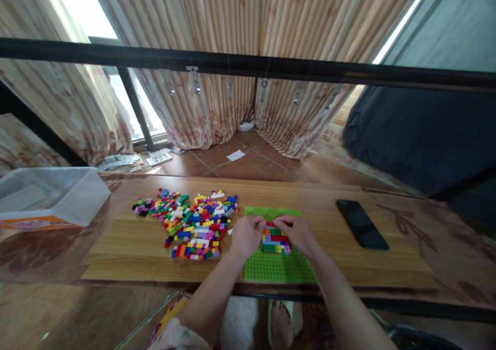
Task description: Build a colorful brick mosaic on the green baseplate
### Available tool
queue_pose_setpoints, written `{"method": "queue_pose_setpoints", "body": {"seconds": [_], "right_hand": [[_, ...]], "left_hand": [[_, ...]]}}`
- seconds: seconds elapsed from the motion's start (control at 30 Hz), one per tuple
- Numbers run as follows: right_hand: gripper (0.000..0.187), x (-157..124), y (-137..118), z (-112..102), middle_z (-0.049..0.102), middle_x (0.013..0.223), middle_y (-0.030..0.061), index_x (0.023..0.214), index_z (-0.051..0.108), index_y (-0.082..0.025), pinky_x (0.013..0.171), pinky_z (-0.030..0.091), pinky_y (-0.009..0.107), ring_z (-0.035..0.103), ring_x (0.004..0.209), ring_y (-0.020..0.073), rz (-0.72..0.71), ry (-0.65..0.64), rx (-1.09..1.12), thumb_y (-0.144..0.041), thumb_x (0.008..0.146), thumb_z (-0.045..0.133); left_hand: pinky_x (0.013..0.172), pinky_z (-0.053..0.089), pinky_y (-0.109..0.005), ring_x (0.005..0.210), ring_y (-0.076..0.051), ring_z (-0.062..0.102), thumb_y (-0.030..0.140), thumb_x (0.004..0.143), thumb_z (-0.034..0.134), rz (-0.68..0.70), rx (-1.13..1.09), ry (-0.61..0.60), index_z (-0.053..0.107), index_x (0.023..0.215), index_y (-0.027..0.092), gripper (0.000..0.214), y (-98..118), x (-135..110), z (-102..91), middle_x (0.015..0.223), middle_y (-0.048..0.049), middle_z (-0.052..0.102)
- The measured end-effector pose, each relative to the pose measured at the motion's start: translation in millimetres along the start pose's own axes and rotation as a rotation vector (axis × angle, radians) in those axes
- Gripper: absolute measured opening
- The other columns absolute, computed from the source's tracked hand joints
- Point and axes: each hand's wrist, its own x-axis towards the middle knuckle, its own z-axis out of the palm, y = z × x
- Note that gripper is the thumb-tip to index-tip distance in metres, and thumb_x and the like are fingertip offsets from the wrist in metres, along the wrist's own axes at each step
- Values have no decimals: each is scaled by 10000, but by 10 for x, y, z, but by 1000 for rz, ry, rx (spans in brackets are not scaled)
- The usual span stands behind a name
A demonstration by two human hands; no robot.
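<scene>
A green baseplate (pixel 279 273) lies on the wooden board in front of me. On it stands a low block of toy building bricks (pixel 276 240) in red, blue, green, orange and other colours, set in rows. My left hand (pixel 248 234) is closed in a pinch at the block's far left corner. From the other side, my right hand (pixel 296 231) bends its closed fingers over the far right corner. Red shows between the two sets of fingertips. Whatever either hand pinches is too small and covered to make out.
Left of the baseplate spreads a pile of loose bricks (pixel 197 221) on the wooden board (pixel 127 247). A clear plastic bin (pixel 54 195) stands at the far left. A black phone (pixel 362 223) lies on the right. A dark rail (pixel 232 63) crosses in front.
</scene>
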Motion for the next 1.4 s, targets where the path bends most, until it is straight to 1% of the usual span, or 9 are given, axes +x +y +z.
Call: {"method": "queue_pose_setpoints", "body": {"seconds": [0.17,0.33,0.57,0.7,0.83,0.9,1.07,1.2,1.4], "right_hand": [[277,-4,-31,8,744,827,61,794,749,-179,751,481,327,663,798,219,28,17,10,-394,768,577],[285,-15,-64,-4,746,816,64,780,748,-183,743,484,334,667,791,227,18,17,-28,-410,757,578],[312,-11,-41,-46,746,810,61,772,740,-196,734,504,343,677,775,237,-11,14,-123,-457,736,572],[332,-48,-162,-29,738,829,78,815,725,-195,698,507,344,671,734,233,-58,179,-227,-464,759,539],[345,-121,-412,133,720,860,92,872,700,-184,736,494,355,653,751,224,-180,285,-240,-460,809,502],[323,-163,-552,273,710,872,83,878,688,-188,769,483,352,644,798,218,-263,243,-214,-443,832,496],[237,-288,-822,654,687,910,58,875,676,-211,820,460,348,610,889,205,-446,54,-201,-359,861,492],[186,-329,-850,819,676,904,44,879,672,-225,803,452,335,597,888,200,-498,-101,-295,-291,857,499],[211,-216,-703,834,662,954,77,917,673,-208,821,432,352,568,929,228,-430,-54,-502,-230,865,469]], "left_hand": [[782,467,-264,897,-182,653,271,847,504,-4,-33,58,724,953,230,247,-16,-8,35,999,-38,727],[725,475,-275,859,-194,660,284,871,462,9,57,53,725,894,246,267,10,-46,36,942,-30,732],[729,500,-300,836,-203,663,282,887,434,-11,113,128,706,887,241,275,48,-129,92,909,-32,720],[770,513,-326,840,-213,654,293,884,450,30,73,187,681,932,200,253,89,-198,62,912,-61,696],[824,500,-306,885,-190,637,276,899,440,72,-12,309,659,981,191,249,134,-264,-126,943,-66,684],[839,488,-296,900,-180,628,274,907,433,91,-63,396,657,977,187,250,109,-270,-279,948,-65,686],[723,472,-252,785,-150,617,282,888,473,-9,-225,573,678,919,175,233,-141,-212,-737,883,-51,694],[594,426,-217,636,-124,571,314,866,490,-105,-355,673,685,836,154,254,-402,-181,-1035,697,-16,660],[604,443,-207,630,-112,569,301,834,513,-127,-383,680,697,890,147,246,-602,-204,-1187,714,-6,667]]}}
